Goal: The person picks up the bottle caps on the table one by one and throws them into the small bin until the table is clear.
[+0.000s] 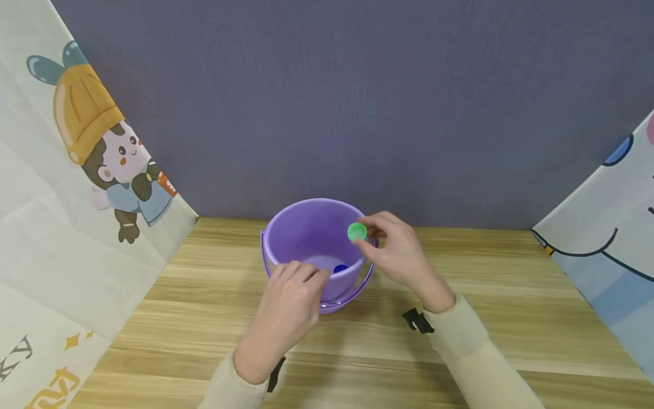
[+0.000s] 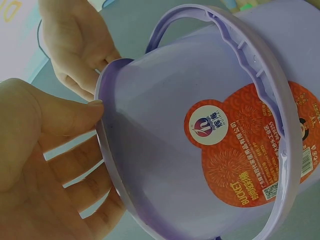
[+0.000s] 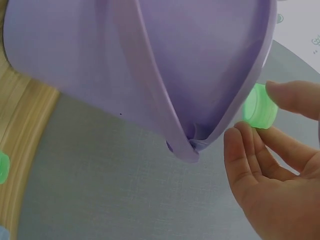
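Note:
A purple bucket (image 1: 311, 227) stands upright on the table, its handle (image 1: 365, 282) hanging down at the front. With thumb outside and fingers over the edge, my left hand (image 1: 292, 296) grips the front rim; the left wrist view shows the thumb on the bucket's rim (image 2: 103, 135). My right hand (image 1: 401, 250) pinches a green bottle cap (image 1: 357, 231) between thumb and fingers, over the right side of the bucket's mouth. That cap (image 3: 260, 106) appears beside the rim in the right wrist view. Inside the bucket lies a small blue object (image 1: 340, 268), partly hidden by the front rim.
The wooden table (image 1: 204, 318) runs up to a dark grey-blue panel (image 1: 327, 102) behind the bucket. Printed cloths (image 1: 41, 187) hang at both sides. In the right wrist view a green piece (image 3: 4, 167) shows at the left edge. An orange label (image 2: 240, 150) is on the bucket.

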Demonstrator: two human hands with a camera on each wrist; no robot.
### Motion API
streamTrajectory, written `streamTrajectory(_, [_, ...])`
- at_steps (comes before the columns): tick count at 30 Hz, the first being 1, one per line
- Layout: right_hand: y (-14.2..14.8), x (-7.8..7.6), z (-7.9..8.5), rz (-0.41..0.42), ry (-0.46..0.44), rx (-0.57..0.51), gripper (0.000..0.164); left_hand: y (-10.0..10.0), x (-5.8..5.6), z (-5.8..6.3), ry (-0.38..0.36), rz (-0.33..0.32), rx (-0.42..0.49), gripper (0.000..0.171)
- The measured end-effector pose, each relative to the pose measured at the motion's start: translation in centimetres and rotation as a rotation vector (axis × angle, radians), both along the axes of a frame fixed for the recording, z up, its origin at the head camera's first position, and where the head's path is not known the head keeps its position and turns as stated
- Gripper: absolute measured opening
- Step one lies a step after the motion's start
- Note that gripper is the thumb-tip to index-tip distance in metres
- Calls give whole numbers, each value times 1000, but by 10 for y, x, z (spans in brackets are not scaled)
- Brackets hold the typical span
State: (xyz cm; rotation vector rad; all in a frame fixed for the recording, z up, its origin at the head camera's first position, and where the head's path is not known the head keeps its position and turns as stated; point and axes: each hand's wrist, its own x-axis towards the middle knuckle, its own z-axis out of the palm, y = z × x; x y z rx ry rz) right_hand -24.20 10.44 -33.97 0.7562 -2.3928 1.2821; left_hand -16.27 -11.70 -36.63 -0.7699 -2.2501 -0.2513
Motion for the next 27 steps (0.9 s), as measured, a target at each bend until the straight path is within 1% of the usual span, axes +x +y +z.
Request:
streamTrajectory(12, [0, 0, 0, -3, 48, -44, 35, -2, 1, 1, 4, 0, -1, 21])
streamTrajectory(17, [7, -5, -2, -2, 60, -67, 36, 0, -1, 0, 9, 6, 0, 20])
streamTrajectory(27, [20, -14, -7, 0, 40, -83, 38, 7, -6, -1, 10, 14, 3, 21])
